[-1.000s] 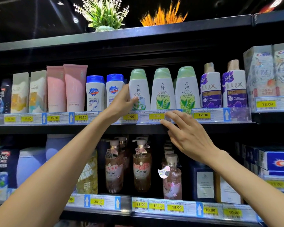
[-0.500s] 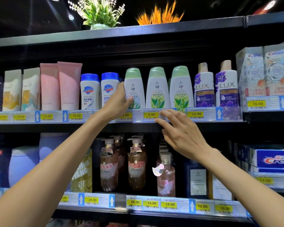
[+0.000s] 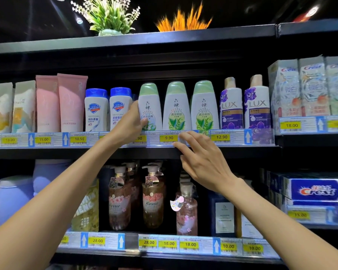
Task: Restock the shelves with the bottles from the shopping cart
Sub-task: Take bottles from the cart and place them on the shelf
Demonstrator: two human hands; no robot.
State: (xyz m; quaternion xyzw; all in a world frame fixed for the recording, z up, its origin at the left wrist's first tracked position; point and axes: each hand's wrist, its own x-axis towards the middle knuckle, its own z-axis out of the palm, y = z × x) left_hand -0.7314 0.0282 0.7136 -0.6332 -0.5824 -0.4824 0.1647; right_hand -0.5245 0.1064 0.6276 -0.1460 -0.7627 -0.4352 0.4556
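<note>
Three white bottles with green caps stand in a row on the upper shelf [image 3: 232, 152]. My left hand [image 3: 128, 124] grips the leftmost green-capped bottle [image 3: 150, 106] at its lower left side, thumb across the front. The bottle stands upright on the shelf beside the middle bottle [image 3: 176, 106] and the right bottle [image 3: 203, 106]. My right hand [image 3: 201, 162] is open with fingers spread, its fingertips at the price-tag rail [image 3: 230, 137] below the middle and right bottles. It holds nothing. The shopping cart is out of view.
Blue-capped Safeguard bottles [image 3: 96, 110] and pink tubes [image 3: 61, 102] stand left of the green-capped row, purple Lux bottles [image 3: 231, 106] and toothpaste boxes [image 3: 300, 86] to the right. Pump bottles [image 3: 153, 197] fill the lower shelf. Potted plants [image 3: 107, 16] sit on top.
The view has drifted slightly, so the shelf sits a little further left in frame. Both hands stay where they were, the left on the bottle, the right at the rail.
</note>
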